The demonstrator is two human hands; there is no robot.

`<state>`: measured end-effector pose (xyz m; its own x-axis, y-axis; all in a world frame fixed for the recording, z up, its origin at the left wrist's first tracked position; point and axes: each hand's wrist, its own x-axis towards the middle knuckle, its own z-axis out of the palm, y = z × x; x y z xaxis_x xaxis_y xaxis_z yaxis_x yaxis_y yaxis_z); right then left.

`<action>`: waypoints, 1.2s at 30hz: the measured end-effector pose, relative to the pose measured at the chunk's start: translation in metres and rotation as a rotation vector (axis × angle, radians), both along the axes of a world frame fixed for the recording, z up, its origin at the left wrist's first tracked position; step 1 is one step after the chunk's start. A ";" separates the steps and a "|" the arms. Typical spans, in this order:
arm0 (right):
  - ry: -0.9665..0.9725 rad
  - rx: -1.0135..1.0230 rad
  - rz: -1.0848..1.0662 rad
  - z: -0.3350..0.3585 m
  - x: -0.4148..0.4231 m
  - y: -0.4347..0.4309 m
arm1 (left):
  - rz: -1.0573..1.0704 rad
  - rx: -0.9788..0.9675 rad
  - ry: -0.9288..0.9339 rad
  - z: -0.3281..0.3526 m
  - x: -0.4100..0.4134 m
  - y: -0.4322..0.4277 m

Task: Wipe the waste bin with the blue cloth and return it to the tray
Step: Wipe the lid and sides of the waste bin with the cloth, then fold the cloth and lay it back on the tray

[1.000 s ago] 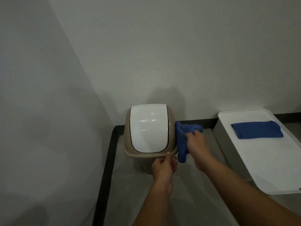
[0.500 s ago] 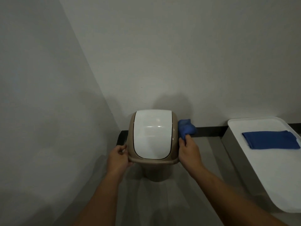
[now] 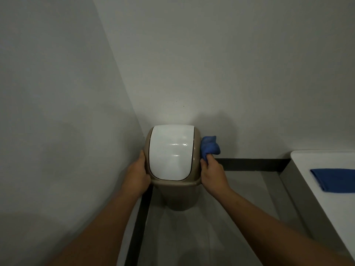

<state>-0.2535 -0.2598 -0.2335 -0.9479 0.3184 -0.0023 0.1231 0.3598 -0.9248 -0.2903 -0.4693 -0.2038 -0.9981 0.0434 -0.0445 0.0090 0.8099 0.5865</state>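
— Head view: where's the waste bin [image 3: 173, 196]?

— In the corner where the two grey walls meet, standing upright on the floor. Tan body, glossy white swing lid [image 3: 172, 152] on top, lid closed.

— And the hands?

— One on each side of it. The left hand [image 3: 137, 177] is pressed against the bin's left rim, thumb forward along the edge, fingers curled round the side and under the rim, so it's clamped on the bin. The right hand [image 3: 212, 174] is at the right rim, fingers closed tight on a bunched blue cloth [image 3: 210, 147].

— Is the cloth touching the bin?

— Yes, the wad sits against the upper right side of the rim, sticking up past the knuckles toward the back wall.

— What about the tray?

— The white tray [image 3: 315, 166] is off at the right edge, on a grey stand, well apart from the bin. A second blue cloth [image 3: 335, 180], folded flat, lies on it, partly cut off by the frame.

— Anything between them?

— Bare grey floor and the dark skirting strip [image 3: 253, 164] along the back wall.
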 end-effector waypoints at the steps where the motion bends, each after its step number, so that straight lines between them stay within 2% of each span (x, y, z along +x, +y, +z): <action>1: -0.004 0.000 -0.002 0.000 -0.004 -0.002 | 0.000 -0.018 -0.008 0.001 -0.003 -0.001; 7: -0.004 0.029 0.009 -0.002 -0.017 -0.009 | 0.007 -0.126 -0.008 0.008 -0.011 -0.009; 16: -0.023 0.019 0.076 -0.002 -0.022 -0.019 | 0.032 -0.104 0.033 0.011 -0.004 -0.017; 24: -0.046 0.037 0.100 0.001 -0.024 -0.017 | 0.047 -0.151 -0.007 0.007 -0.010 -0.019; 26: -0.065 0.079 0.123 0.008 -0.025 -0.009 | 0.099 -0.117 0.032 0.014 -0.010 -0.015; 29: -0.076 0.147 0.153 0.026 -0.026 0.017 | 0.144 -0.088 0.220 0.038 -0.011 0.006; 32: -0.058 0.132 0.243 0.058 -0.020 0.057 | -0.088 -0.001 0.373 0.072 -0.011 0.056; 34: -0.130 -0.042 0.326 0.081 -0.008 0.088 | -0.322 0.058 0.321 0.087 -0.009 0.104; 36: -0.216 -0.123 0.382 0.097 0.006 0.123 | -0.527 0.131 0.189 0.096 -0.003 0.154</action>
<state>-0.2478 -0.1370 -0.1366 -0.9709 -0.0696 -0.2293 0.1980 0.3060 -0.9312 -0.2936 -0.3151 -0.1080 -0.8301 0.5305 0.1717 0.5063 0.5882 0.6306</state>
